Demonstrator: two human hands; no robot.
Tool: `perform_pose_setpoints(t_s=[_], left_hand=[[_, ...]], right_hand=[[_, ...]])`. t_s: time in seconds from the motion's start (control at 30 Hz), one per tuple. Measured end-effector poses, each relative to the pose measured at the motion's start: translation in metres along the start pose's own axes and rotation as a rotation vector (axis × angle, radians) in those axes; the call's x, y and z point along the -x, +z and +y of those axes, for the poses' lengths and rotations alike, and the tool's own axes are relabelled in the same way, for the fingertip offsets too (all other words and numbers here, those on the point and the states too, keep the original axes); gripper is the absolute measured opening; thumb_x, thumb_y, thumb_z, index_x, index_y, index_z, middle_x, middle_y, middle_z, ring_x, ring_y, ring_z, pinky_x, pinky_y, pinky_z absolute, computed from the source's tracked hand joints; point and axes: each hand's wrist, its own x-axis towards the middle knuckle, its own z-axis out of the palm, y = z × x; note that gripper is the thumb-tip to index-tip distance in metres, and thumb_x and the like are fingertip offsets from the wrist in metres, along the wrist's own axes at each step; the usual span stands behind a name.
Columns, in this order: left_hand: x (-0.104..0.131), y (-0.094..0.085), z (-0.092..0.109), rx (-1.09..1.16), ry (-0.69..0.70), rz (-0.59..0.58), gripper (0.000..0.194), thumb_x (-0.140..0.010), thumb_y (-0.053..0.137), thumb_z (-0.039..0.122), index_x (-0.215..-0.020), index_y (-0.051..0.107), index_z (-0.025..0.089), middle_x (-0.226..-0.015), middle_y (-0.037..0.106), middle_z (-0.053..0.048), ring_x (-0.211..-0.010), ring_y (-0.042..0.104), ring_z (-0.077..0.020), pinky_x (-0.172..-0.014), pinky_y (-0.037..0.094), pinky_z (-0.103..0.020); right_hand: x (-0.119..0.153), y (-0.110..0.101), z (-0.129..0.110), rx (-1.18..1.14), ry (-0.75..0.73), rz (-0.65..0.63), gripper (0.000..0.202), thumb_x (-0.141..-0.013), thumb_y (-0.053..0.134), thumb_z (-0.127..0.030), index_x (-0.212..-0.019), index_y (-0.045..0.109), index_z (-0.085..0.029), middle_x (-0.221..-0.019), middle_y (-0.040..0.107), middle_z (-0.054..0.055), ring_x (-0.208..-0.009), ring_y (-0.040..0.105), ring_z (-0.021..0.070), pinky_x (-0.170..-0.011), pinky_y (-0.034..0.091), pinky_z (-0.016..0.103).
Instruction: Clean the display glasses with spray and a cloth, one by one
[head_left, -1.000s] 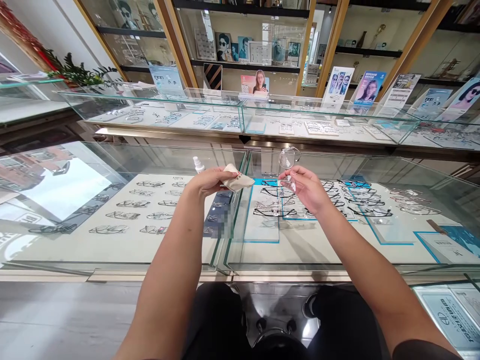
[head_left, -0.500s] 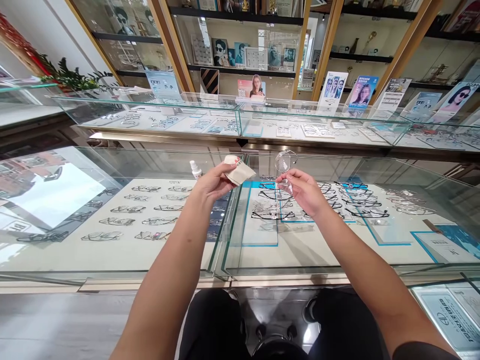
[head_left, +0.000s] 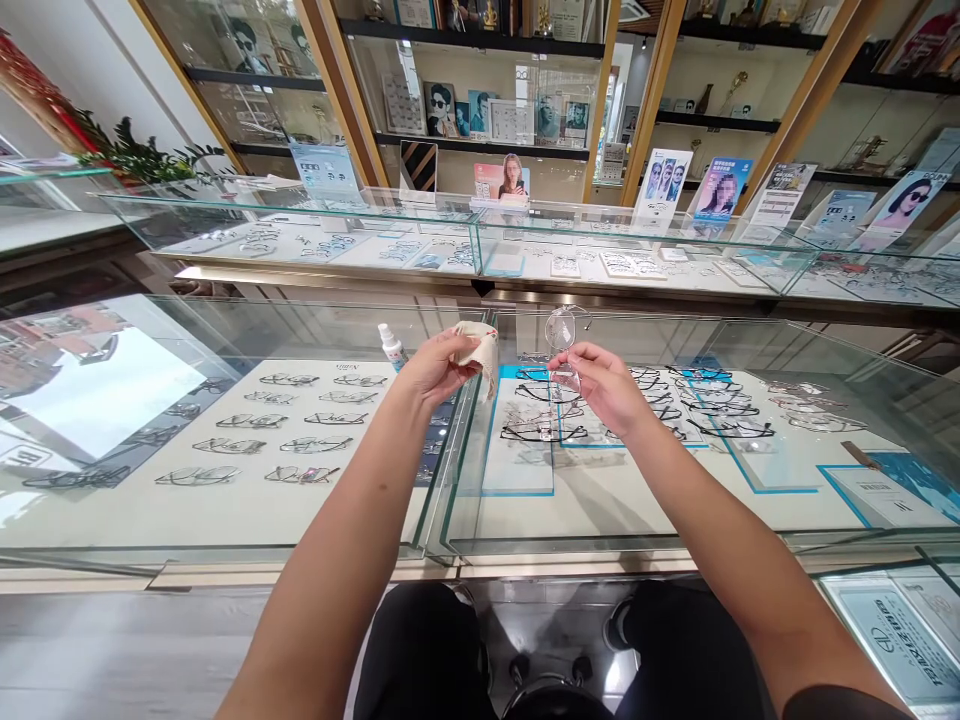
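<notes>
Pinched in my left hand is a cream cloth, its free part hanging down past the fingertips. To its right, my right hand grips a pair of thin-framed round glasses near the middle, one lens above the fingers and the other lower, partly behind them. The cloth and the glasses are apart. A white spray bottle stands on the glass counter just behind my left hand.
Beneath my hands is a glass display counter holding rows of glasses. Behind it stands a second glass case with upright cards, and shelves farther back. A stool base shows below between my legs.
The cloth in my left hand has shifted from a flat, folded shape to a looser one that droops. The glasses in my right hand have moved slightly left.
</notes>
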Motion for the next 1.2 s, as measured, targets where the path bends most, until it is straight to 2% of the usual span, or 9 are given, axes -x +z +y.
perform_pose_setpoints(t_s=[0.13,0.23,0.47,0.57,0.7,0.8,0.93,1.07,1.2], left_hand=[[0.001,0.003,-0.002,0.101,-0.097,0.052,0.023,-0.076,0.081,0.011,-0.097,0.073,0.009,-0.086,0.078,-0.009,-0.077,0.074,-0.0178,-0.071,0.063,-0.026],[0.003,0.007,-0.003,0.169,-0.186,0.085,0.02,-0.083,0.082,0.018,-0.098,0.071,0.012,-0.087,0.079,-0.008,-0.076,0.077,-0.0202,-0.075,0.067,-0.032],[0.007,0.013,-0.002,0.286,-0.223,0.096,0.005,-0.096,0.071,0.018,-0.099,0.07,0.013,-0.083,0.079,-0.007,-0.072,0.077,-0.0181,-0.071,0.066,-0.029],[0.007,0.016,-0.003,0.322,-0.203,0.086,0.01,-0.095,0.073,0.021,-0.1,0.071,0.012,-0.085,0.08,-0.008,-0.077,0.078,-0.0194,-0.076,0.066,-0.031],[0.009,0.023,-0.011,0.296,-0.104,-0.01,0.021,-0.09,0.08,0.024,-0.107,0.073,0.013,-0.099,0.082,-0.011,-0.091,0.079,-0.021,-0.086,0.066,-0.032],[0.012,0.028,-0.019,0.201,-0.037,-0.078,0.028,-0.087,0.085,0.03,-0.108,0.073,0.017,-0.103,0.081,-0.009,-0.094,0.078,-0.0209,-0.085,0.065,-0.033],[0.017,0.032,-0.028,0.137,0.031,-0.16,0.039,-0.078,0.094,0.04,-0.101,0.071,0.019,-0.097,0.08,-0.005,-0.09,0.076,-0.0197,-0.082,0.063,-0.032],[0.02,0.032,-0.03,0.088,0.051,-0.191,0.044,-0.074,0.096,0.048,-0.094,0.07,0.019,-0.088,0.076,-0.002,-0.081,0.071,-0.0161,-0.077,0.059,-0.027],[0.023,0.033,-0.028,0.045,0.038,-0.212,0.046,-0.074,0.095,0.05,-0.101,0.075,0.018,-0.097,0.077,-0.004,-0.085,0.071,-0.0152,-0.077,0.059,-0.026]], right_hand=[[0.001,0.002,-0.001,0.007,0.005,0.006,0.028,-0.076,0.094,-0.046,-0.084,0.076,-0.025,-0.095,0.079,0.002,-0.1,0.072,0.0192,-0.095,0.057,0.035],[0.003,0.004,0.0,0.016,0.0,0.002,0.029,-0.077,0.094,-0.046,-0.083,0.076,-0.025,-0.095,0.079,0.002,-0.1,0.072,0.0195,-0.093,0.056,0.035],[0.003,0.006,0.004,0.024,-0.008,-0.02,0.029,-0.079,0.092,-0.046,-0.086,0.076,-0.024,-0.097,0.079,0.003,-0.103,0.072,0.0201,-0.095,0.055,0.036],[0.004,0.008,0.005,0.036,0.0,-0.011,0.031,-0.077,0.093,-0.047,-0.085,0.075,-0.023,-0.096,0.079,0.002,-0.104,0.072,0.0204,-0.097,0.055,0.037],[0.005,0.011,0.007,0.076,0.007,-0.015,0.033,-0.077,0.092,-0.05,-0.086,0.075,-0.023,-0.095,0.079,0.003,-0.101,0.072,0.02,-0.096,0.053,0.037],[0.005,0.012,0.01,0.095,0.014,-0.015,0.036,-0.076,0.092,-0.052,-0.087,0.074,-0.023,-0.096,0.08,0.003,-0.101,0.072,0.0203,-0.095,0.053,0.036],[0.004,0.013,0.014,0.116,0.018,-0.003,0.036,-0.077,0.092,-0.053,-0.087,0.075,-0.022,-0.096,0.081,0.004,-0.099,0.072,0.0194,-0.092,0.051,0.034],[0.004,0.014,0.015,0.144,0.013,0.002,0.035,-0.078,0.091,-0.052,-0.086,0.075,-0.022,-0.095,0.081,0.004,-0.098,0.072,0.0191,-0.09,0.05,0.033],[0.005,0.015,0.017,0.15,0.024,-0.002,0.036,-0.077,0.091,-0.054,-0.085,0.075,-0.022,-0.095,0.08,0.004,-0.098,0.071,0.0203,-0.09,0.05,0.034]])
